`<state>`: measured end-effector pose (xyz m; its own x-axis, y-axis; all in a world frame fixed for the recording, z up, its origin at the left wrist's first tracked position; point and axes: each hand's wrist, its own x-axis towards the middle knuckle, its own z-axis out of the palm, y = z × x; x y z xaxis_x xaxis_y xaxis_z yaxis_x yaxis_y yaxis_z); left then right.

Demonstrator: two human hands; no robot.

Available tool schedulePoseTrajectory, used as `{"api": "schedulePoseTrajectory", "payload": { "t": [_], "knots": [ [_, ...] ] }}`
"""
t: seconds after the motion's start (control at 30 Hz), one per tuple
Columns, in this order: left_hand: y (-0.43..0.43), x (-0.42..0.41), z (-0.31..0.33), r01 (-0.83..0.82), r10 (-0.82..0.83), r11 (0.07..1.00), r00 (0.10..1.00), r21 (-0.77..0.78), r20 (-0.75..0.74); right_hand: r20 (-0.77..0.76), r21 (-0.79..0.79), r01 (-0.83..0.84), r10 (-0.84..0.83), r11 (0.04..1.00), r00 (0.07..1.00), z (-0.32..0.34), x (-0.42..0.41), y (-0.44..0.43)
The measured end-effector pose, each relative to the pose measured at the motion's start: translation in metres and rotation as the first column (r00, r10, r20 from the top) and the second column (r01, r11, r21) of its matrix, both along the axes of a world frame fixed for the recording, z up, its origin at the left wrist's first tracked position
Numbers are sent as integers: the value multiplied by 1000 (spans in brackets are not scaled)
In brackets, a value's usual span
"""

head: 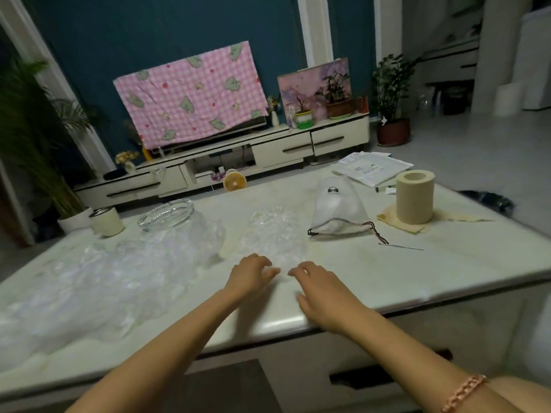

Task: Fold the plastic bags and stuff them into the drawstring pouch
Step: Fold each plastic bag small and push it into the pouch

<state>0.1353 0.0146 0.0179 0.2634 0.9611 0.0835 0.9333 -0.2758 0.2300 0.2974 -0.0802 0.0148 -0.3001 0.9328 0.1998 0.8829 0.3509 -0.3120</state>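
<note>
On table [417, 278]: left hand [250, 272], right hand [320, 290] relaxed at flat bag [274, 234]; pouch [338, 210], paper roll [415, 198] right; ashtray [165, 216] left.

Noted pale glossy desk [387, 278]. Found on it, left to right: cup [106, 222], glass ashtray [165, 215], heap of clear plastic bags [104, 278], one bag [275, 234] spread at centre, drawstring pouch [338, 208], needle [401, 246], paper roll [415, 196] on yellow cloth [387, 220]; papers [371, 168] behind.

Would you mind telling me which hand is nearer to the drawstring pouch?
Right. The right hand lies toward the person from the drawstring pouch, slightly left; the left hand is farther left, at the near edge of the clear bag.
</note>
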Motion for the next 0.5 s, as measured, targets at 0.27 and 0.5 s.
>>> {"api": "schedulePoseTrajectory", "payload": {
  "t": [0.27,0.5],
  "knots": [
    [3,-12,7,-11,68,981,953,-194,294,94,-76,-81,88,994,992,-6,8,-1],
    [10,-27,20,111,-108,992,993,-64,57,52,-137,-68,76,988,996,-11,-18,-8]
  ]
}}
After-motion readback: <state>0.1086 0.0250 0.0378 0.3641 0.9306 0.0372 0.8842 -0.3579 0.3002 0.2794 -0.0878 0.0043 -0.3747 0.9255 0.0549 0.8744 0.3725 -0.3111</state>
